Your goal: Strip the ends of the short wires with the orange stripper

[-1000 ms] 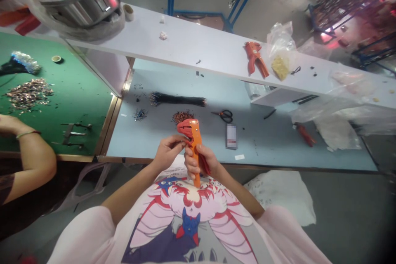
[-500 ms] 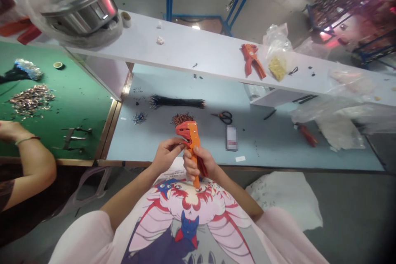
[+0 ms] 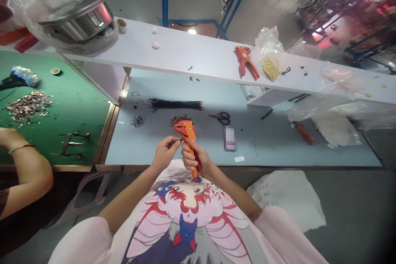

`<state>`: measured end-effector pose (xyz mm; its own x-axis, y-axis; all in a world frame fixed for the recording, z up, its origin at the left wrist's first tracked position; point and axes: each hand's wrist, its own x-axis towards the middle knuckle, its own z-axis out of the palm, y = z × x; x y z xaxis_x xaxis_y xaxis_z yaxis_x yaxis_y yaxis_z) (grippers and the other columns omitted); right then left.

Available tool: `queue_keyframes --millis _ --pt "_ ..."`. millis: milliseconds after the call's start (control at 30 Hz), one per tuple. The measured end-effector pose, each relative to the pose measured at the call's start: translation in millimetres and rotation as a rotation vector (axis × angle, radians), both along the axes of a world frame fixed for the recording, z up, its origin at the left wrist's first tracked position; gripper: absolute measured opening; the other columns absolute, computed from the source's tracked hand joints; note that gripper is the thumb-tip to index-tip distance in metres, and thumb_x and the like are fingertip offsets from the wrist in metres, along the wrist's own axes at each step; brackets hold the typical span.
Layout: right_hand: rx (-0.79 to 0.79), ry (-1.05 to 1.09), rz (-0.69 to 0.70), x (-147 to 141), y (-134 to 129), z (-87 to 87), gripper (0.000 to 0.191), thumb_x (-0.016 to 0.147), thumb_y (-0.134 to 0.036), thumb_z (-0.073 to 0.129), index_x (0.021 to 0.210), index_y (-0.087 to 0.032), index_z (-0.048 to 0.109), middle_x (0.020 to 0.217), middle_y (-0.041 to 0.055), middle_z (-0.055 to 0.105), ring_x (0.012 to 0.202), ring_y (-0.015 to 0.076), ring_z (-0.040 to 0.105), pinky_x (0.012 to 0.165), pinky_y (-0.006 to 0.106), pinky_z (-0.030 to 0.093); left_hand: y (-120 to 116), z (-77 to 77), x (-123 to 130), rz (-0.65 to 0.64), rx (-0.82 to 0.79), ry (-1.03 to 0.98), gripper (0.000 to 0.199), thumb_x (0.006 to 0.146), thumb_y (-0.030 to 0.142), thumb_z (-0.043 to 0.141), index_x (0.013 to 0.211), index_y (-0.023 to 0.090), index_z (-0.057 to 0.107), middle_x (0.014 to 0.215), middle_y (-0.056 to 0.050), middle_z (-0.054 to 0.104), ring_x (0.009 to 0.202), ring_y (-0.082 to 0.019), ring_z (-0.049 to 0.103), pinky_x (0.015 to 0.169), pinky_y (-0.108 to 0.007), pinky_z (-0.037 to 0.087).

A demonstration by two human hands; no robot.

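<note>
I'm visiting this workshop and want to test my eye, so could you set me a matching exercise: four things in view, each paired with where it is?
Things:
1. Orange plastic wire stripper
2. Black-handled steel scissors
3. Bundle of long black wires
4. Heap of copper-coloured scraps

Places:
A. On the green mat of the neighbouring bench
B. On the pale blue bench top, right of the hands
C. Gripped in the person's right hand
D. On the same blue top, straight ahead beyond the hands

Pairs: 1-C, 2-B, 3-D, 4-A.
</note>
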<state>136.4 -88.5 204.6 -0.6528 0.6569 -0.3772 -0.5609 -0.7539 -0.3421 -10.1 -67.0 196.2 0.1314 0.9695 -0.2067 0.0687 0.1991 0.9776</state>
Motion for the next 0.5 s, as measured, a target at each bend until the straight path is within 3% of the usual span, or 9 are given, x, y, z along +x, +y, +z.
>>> queue_keyframes --millis 67,167,300,400,500 --pt "-0.024 -0.148 -0.059 1.5 14.6 -13.6 0.034 0.089 -0.050 0.038 0.074 -0.019 0.042 0.048 -0.0091 0.037 0.033 0.0058 0.029 0.036 0.018 0.037 10.6 -25.0 4.1 0.013 -0.081 0.119 0.022 0.075 0.034 0.058 0.084 0.015 0.065 0.078 -0.002 0.066 0.074 -0.013 0.058 0.070 -0.024 0.045" --pt "-0.021 -0.627 -0.104 6.3 37.4 -40.1 0.035 0.092 -0.044 0.030 0.081 -0.017 0.049 0.061 -0.0010 0.053 0.049 0.0104 0.050 0.047 0.023 0.045 24.0 -72.3 3.4 0.033 -0.195 0.205 0.018 0.075 0.025 0.058 0.087 0.013 0.064 0.077 -0.003 0.066 0.071 -0.013 0.058 0.069 -0.024 0.044" --pt "-0.040 -0.971 -0.044 21.2 48.0 -80.5 0.025 0.092 -0.032 0.041 0.083 -0.012 0.053 0.072 0.0037 0.058 0.060 0.0120 0.057 0.055 0.025 0.048 22.2 -128.9 -19.2 0.049 -0.397 0.326 0.021 0.081 0.026 0.057 0.091 0.008 0.061 0.078 -0.005 0.063 0.073 -0.015 0.058 0.068 -0.028 0.047" --pt "-0.007 -1.176 0.011 36.3 38.8 -105.6 0.022 0.089 -0.030 0.052 0.101 -0.011 0.055 0.094 0.0056 0.060 0.076 0.0139 0.059 0.066 0.029 0.051 9.1 -155.3 -42.7 0.024 -0.530 0.388 0.028 0.087 0.033 0.053 0.106 0.012 0.056 0.102 -0.007 0.060 0.089 -0.017 0.059 0.078 -0.036 0.051" --pt "0.078 -1.276 0.110 43.6 23.2 -120.1 0.030 0.089 -0.031 0.054 0.115 -0.015 0.053 0.113 0.0075 0.056 0.094 0.0192 0.059 0.079 0.038 0.051 -4.4 -167.7 -57.1 -0.014 -0.630 0.419 0.033 0.088 0.034 0.052 0.113 0.014 0.053 0.113 -0.008 0.056 0.098 -0.019 0.057 0.082 -0.040 0.050"
